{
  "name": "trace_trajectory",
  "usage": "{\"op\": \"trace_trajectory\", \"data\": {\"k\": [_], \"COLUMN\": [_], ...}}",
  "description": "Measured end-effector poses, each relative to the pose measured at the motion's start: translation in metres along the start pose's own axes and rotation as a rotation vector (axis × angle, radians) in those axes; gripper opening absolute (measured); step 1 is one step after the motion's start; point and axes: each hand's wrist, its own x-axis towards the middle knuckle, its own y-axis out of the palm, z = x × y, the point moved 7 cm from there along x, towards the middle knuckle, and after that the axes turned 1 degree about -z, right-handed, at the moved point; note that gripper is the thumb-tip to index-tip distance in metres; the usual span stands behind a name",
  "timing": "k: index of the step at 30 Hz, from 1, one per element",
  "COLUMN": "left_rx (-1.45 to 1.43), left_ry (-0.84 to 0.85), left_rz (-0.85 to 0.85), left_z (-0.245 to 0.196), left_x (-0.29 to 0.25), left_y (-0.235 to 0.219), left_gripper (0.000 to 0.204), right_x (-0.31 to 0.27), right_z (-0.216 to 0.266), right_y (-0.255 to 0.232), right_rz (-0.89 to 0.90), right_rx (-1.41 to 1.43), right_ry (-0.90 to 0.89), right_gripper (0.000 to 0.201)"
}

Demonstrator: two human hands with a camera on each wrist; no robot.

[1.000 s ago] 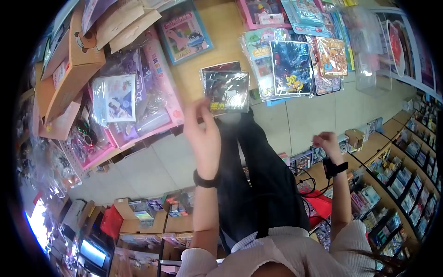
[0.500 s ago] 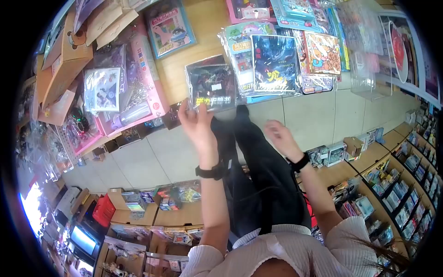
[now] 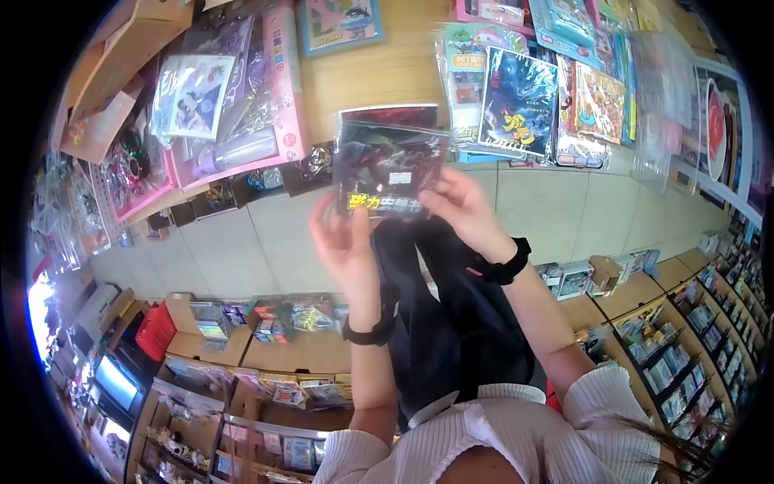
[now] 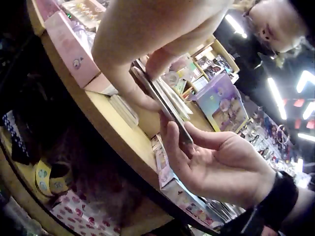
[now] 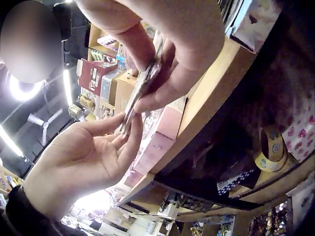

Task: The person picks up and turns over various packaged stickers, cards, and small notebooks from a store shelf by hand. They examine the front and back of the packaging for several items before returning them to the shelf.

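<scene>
A flat dark packet [image 3: 391,165] in clear plastic, with yellow and white lettering along its lower edge and a small white sticker, is held up at the table's near edge. Behind its top edge shows a second dark piece [image 3: 391,115]. My left hand [image 3: 347,246] grips the lower left corner, thumb in front. The right hand [image 3: 468,214] pinches the right edge, its thumb over the front. Edge-on in the left wrist view, the packet [image 4: 167,105] sits between the left hand and the right hand [image 4: 221,167]. In the right wrist view the left hand [image 5: 93,157] supports its lower end.
On the wooden table [image 3: 415,77], a pink box [image 3: 282,97] of bagged goods stands at left. To the right lie several packets, one a blue picture packet [image 3: 520,105]. Clear plastic boxes [image 3: 665,129] are beyond them. Shelves [image 3: 677,355] of small goods line the floor's near side.
The right hand has come in from the right and taken hold of the packet's right edge. The left hand has closed on its lower left corner. The packet now faces the head camera more squarely.
</scene>
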Motion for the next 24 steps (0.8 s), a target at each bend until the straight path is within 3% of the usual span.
{"op": "trace_trajectory", "data": {"k": [5, 8, 10, 11, 14, 20, 22, 24], "left_rx": [0.141, 0.041, -0.486, -0.512, -0.500, -0.438, -0.425, -0.395], "left_ry": [0.038, 0.109, -0.008, 0.024, 0.093, 0.088, 0.092, 0.024], "left_rz": [0.031, -0.113, -0.165, -0.158, -0.219, -0.141, -0.115, -0.089], "left_z": [-0.003, -0.007, -0.008, -0.016, -0.019, -0.012, -0.009, -0.002], "left_x": [-0.002, -0.002, 0.003, 0.006, 0.012, 0.018, 0.017, 0.017], "left_y": [0.002, -0.008, -0.018, -0.020, -0.041, -0.041, -0.035, -0.027], "left_gripper": [0.030, 0.023, 0.017, 0.014, 0.015, 0.017, 0.018, 0.023], "right_x": [0.000, 0.000, 0.000, 0.000, -0.001, -0.004, -0.002, -0.003], "right_z": [0.013, 0.022, 0.030, 0.032, 0.033, 0.038, 0.037, 0.037], "right_y": [-0.010, -0.011, -0.017, -0.018, -0.024, -0.031, -0.035, -0.035], "right_rz": [-0.147, -0.213, -0.315, -0.307, -0.325, -0.387, -0.389, -0.382], "right_rx": [-0.027, -0.141, -0.098, -0.086, -0.065, -0.123, -0.020, -0.056], "right_ry": [-0.027, -0.066, -0.182, -0.183, -0.188, -0.217, -0.259, -0.254], "right_gripper": [0.025, 0.021, 0.020, 0.019, 0.019, 0.023, 0.023, 0.024]}}
